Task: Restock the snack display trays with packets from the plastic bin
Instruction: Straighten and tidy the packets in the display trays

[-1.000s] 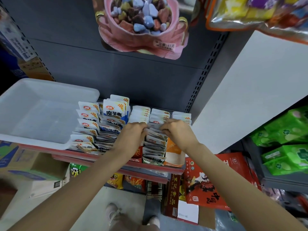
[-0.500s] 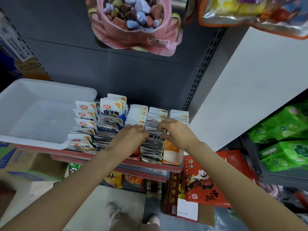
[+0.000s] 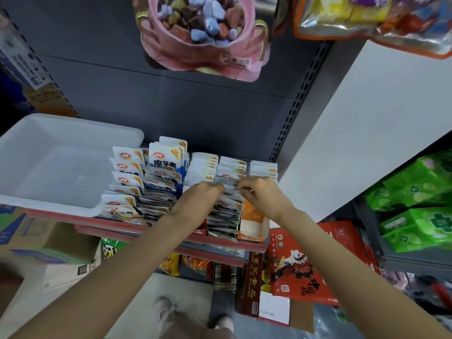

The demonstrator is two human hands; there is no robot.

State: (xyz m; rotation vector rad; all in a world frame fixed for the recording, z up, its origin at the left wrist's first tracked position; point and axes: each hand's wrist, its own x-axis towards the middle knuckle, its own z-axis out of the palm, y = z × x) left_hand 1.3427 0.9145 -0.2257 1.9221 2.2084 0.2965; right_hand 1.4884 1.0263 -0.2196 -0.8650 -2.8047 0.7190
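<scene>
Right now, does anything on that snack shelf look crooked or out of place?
Yes. The blue packets in the second row from the left lean unevenly, some flopped forward, unlike the tidy white rows beside them.

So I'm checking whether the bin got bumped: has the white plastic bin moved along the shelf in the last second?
No. The white plastic bin sits the same against the red shelf edge and the leftmost packet row; only the camera moved.

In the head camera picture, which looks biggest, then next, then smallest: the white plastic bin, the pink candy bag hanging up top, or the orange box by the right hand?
1. White plastic bin: biggest.
2. Pink candy bag: its top is cut off, and it hangs nearer the camera, so this is only how it looks.
3. Orange box: smallest, partly hidden by the right hand.
</scene>
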